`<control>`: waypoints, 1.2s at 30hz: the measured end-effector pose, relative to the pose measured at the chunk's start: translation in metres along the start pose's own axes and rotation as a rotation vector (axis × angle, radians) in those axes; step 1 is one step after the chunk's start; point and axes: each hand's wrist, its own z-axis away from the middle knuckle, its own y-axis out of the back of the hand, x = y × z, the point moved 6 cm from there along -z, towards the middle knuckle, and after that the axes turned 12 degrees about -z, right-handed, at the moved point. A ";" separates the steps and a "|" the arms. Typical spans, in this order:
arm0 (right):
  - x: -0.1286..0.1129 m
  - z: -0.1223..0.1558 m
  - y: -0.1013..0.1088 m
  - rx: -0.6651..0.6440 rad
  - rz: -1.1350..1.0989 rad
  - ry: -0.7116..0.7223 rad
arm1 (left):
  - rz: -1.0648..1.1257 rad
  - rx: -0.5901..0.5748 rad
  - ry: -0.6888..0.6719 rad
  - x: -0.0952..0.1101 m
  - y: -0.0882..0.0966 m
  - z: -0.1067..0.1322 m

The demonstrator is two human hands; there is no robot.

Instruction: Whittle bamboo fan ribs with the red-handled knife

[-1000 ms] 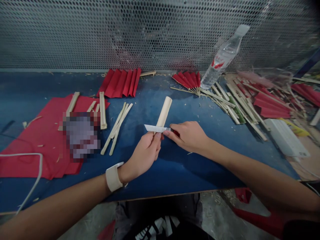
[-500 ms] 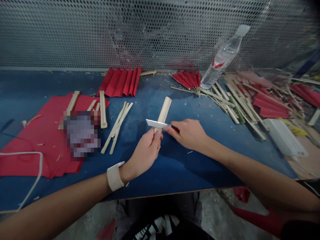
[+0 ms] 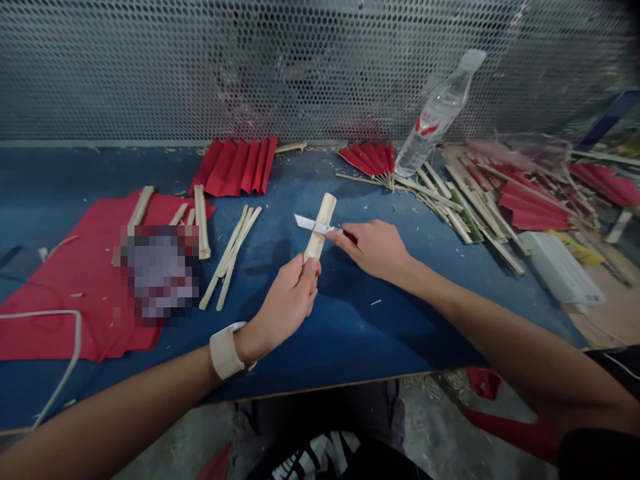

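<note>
My left hand (image 3: pixel 290 293) is closed round the lower end of a pale split bamboo piece (image 3: pixel 326 208), which tilts up and away from me. A knife (image 3: pixel 311 225) lies across the bamboo's middle, its blade pointing left. Its handle is mostly hidden inside my right hand (image 3: pixel 373 247), whose fingers are wrapped round it. Left of my hands, several thin bamboo strips (image 3: pixel 230 260) lie crossed on the blue table (image 3: pixel 370 333).
Red paper sheets (image 3: pixel 55 287) with bamboo pieces and a blurred-out object (image 3: pixel 163 270) lie left. Behind are a pleated red paper (image 3: pixel 233 167), a small red fan (image 3: pixel 370 160) and a water bottle (image 3: pixel 440 113). Bamboo sticks (image 3: pixel 480 200) and a white box (image 3: pixel 560 267) are right.
The knife has moved up along the bamboo, away from my left hand, with my right hand. My left hand still grips the lower end. The whole view has shifted slightly.
</note>
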 end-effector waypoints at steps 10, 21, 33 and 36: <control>0.020 -0.015 0.018 0.144 0.024 -0.065 | -0.018 -0.018 -0.011 0.000 0.003 -0.004; 0.020 -0.023 0.013 0.173 0.063 -0.032 | -0.025 -0.013 -0.008 0.001 0.005 -0.005; 0.085 -0.017 0.084 0.524 -0.108 -0.084 | 0.018 -0.135 -0.045 -0.007 -0.008 0.007; 0.051 -0.011 0.059 0.369 -0.160 -0.001 | 0.061 -0.124 -0.047 -0.007 -0.006 0.006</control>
